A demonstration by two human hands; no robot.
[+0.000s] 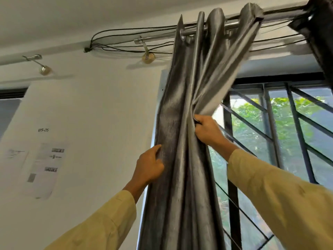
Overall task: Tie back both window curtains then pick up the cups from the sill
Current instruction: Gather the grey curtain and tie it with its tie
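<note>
Gathering step: left hand (149, 167) and right hand (207, 131), fingers curled, grip the grey curtain (180, 105) folds bunched between them; next, cinch tighter and bind.

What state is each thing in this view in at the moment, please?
grey curtain, gathered into folds at the window's left side; no tie visible round it.
left hand, gripping the grey curtain's left edge.
right hand, gripping the grey curtain's right-hand folds.
dark curtain, bunched at the top right, mostly out of frame.
window, uncovered between the curtains, barred.
</note>
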